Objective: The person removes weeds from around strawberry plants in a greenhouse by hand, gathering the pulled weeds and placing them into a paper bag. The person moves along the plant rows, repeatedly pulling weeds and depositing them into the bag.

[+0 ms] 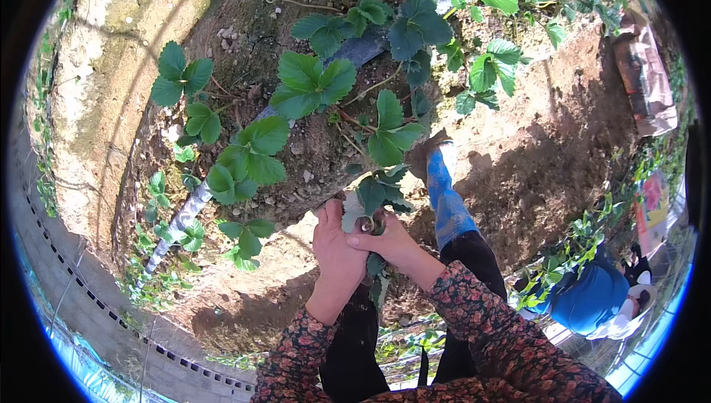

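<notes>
My two hands meet at the near edge of a soil bed of strawberry plants [304, 85]. My left hand [338, 251] has its visible fingers stretched up beside a pale-backed leaf [352, 209]; part of it is hidden. Fingers bent, my right hand [400, 247] is closed on a small bunch of strawberry leaves [376, 264], some hanging below it. Its thumb lies across the left hand. Darker green leaves [378, 190] rise just above the right fingers. Exactly where the stems are gripped is hidden.
A blue muddy boot [448, 199] stands on the soil path to the right. A pale hose [178, 227] runs along the bed at left. A crumpled bag [644, 77] lies at upper right. Near the right rim is a rounded blue shape [590, 296]. A block wall [167, 358] curves along lower left.
</notes>
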`<state>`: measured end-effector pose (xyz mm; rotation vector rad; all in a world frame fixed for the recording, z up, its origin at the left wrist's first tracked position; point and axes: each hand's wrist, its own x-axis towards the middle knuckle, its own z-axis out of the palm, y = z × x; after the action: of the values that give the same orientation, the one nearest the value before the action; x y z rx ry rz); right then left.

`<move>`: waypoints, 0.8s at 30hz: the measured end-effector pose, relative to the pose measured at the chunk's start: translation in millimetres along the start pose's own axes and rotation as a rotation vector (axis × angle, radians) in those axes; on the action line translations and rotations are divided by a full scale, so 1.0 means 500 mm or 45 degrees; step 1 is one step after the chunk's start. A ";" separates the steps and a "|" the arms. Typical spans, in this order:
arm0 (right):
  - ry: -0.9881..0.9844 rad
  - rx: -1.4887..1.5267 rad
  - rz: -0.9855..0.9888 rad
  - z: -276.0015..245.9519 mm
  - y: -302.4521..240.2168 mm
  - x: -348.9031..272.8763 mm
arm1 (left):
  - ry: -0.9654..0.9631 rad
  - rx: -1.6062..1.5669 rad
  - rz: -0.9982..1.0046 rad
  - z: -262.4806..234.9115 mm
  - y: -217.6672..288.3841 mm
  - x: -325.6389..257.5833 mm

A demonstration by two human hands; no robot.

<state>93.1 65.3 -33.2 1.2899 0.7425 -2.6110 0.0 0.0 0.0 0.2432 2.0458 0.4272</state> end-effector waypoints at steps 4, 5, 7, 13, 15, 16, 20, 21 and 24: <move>0.256 0.210 0.218 -0.085 -0.029 -0.049 | -0.203 0.538 0.603 0.014 0.078 -0.043; 0.194 0.195 0.209 -0.085 -0.044 -0.034 | -0.256 0.510 0.599 -0.007 0.087 -0.032; 0.158 0.131 0.133 -0.079 -0.060 -0.010 | -0.441 0.277 0.515 -0.071 0.110 0.006; -0.360 -1.273 -0.131 -0.056 -0.042 -0.020 | 0.226 -0.115 0.117 -0.090 0.048 0.179; -0.592 -1.444 -0.048 -0.025 -0.045 -0.035 | 0.192 -0.147 0.004 -0.059 0.058 0.219; -0.595 -1.466 0.009 -0.009 -0.044 -0.044 | 0.247 -0.063 -0.010 -0.051 0.078 0.220; -0.498 -1.359 -0.115 0.010 -0.053 -0.061 | 0.406 0.230 -0.045 -0.036 0.121 0.220; -0.464 -1.381 -0.085 0.004 -0.053 -0.061 | 0.433 0.296 -0.047 -0.033 0.120 0.224; -0.346 -1.388 -0.078 -0.016 -0.045 -0.065 | 0.302 0.288 -0.011 -0.055 0.122 0.226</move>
<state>111.4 85.8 -3.8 0.5571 1.7654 -1.7722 -79.5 89.3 -54.1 0.3333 2.3297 0.2267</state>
